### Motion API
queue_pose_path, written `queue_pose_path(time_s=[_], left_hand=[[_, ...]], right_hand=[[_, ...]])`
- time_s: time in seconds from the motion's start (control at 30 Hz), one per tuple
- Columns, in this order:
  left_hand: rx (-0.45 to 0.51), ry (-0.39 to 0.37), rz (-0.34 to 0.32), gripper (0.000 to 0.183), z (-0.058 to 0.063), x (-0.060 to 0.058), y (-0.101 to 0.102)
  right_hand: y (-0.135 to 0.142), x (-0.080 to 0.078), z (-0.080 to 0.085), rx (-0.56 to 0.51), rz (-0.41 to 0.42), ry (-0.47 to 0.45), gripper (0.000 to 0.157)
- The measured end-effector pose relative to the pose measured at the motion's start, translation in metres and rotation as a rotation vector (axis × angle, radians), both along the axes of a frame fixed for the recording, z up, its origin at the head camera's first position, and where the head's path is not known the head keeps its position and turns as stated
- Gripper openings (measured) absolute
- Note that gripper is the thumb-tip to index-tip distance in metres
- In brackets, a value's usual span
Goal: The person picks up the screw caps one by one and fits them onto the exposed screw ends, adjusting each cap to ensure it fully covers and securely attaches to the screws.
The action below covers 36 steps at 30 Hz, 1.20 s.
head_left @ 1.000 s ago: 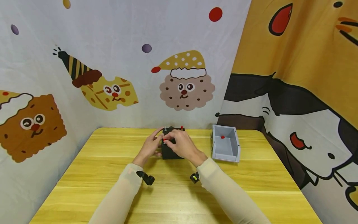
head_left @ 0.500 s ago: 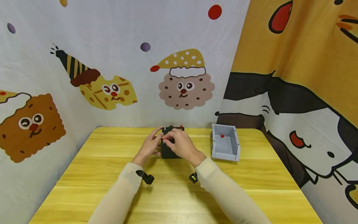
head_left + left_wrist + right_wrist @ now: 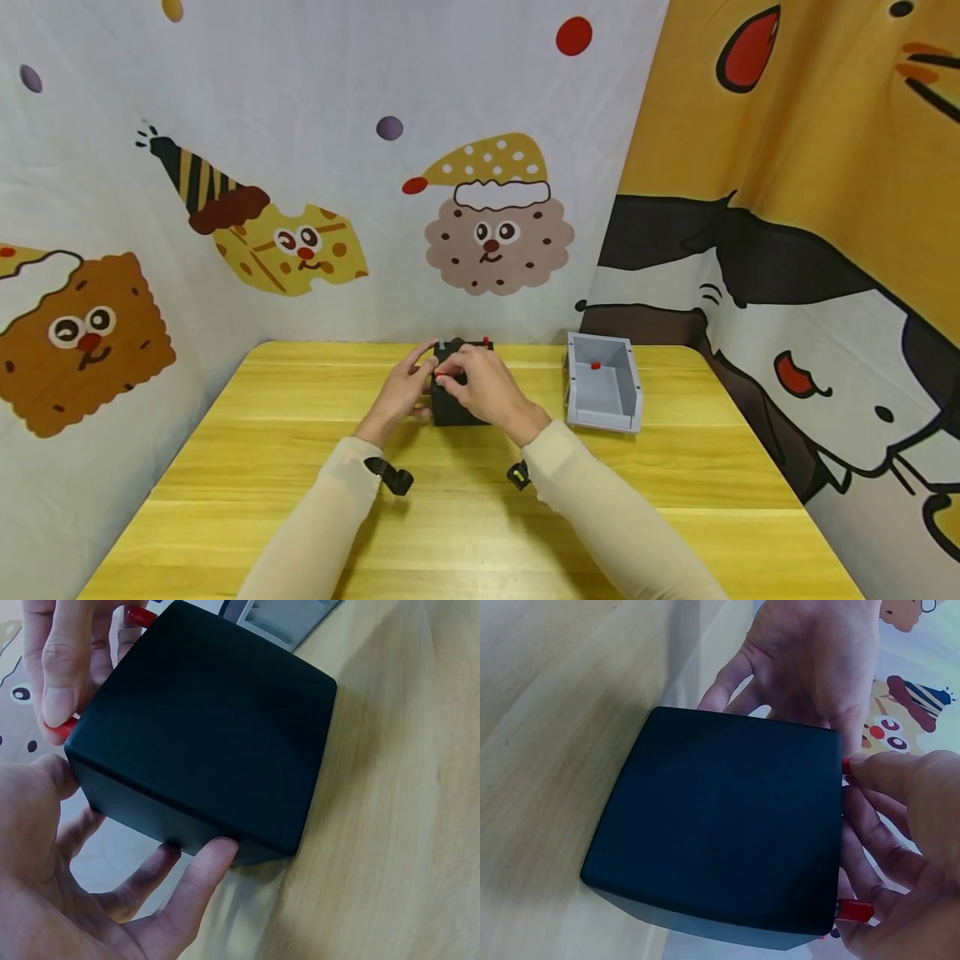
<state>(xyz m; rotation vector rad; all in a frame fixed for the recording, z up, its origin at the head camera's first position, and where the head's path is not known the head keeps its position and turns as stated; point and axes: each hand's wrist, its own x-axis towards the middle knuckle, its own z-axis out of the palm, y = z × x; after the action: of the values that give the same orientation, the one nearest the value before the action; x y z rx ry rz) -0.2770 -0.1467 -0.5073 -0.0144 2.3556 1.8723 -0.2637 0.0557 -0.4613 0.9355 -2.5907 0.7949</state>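
A black box stands on the wooden table, with small red pegs rising from its top. My right hand reaches over it and pinches a red peg between thumb and fingers at the near left corner. Along the box's left side, my left hand spreads its fingers, the fingertips resting against the wall. Another red peg shows at the near right corner in the right wrist view. At the back corners are a red peg on the right and a greyish one on the left.
Right of the box, a grey plastic bin holds a small red piece. The wooden table ends at a printed cloth hanging behind it and on both sides.
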Motion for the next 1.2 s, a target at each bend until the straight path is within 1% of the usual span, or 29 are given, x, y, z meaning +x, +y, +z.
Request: queue_pose_path(time_s=[0.33,0.67,0.83,0.97,1.2], left_hand=[[0.008,-0.006,0.006,0.054,0.0,0.0,0.0],[0.009,-0.003,0.001,0.056,-0.003,-0.001,0.0],[0.009,-0.001,-0.002,0.057,-0.003,-0.001,-0.001],[0.011,0.0,-0.005,0.055,-0.003,-0.002,-0.001],[0.017,0.0,-0.005,0.055,-0.003,-0.001,-0.001]], right_hand=[[-0.001,0.003,-0.002,-0.003,-0.007,0.006,0.012],[-0.001,0.006,-0.006,0.015,-0.011,0.065,0.02],[-0.001,0.007,-0.004,0.038,-0.005,0.053,0.027],[0.001,0.008,-0.002,0.047,-0.004,0.038,0.034],[0.006,0.013,0.001,0.011,0.018,0.014,0.038]])
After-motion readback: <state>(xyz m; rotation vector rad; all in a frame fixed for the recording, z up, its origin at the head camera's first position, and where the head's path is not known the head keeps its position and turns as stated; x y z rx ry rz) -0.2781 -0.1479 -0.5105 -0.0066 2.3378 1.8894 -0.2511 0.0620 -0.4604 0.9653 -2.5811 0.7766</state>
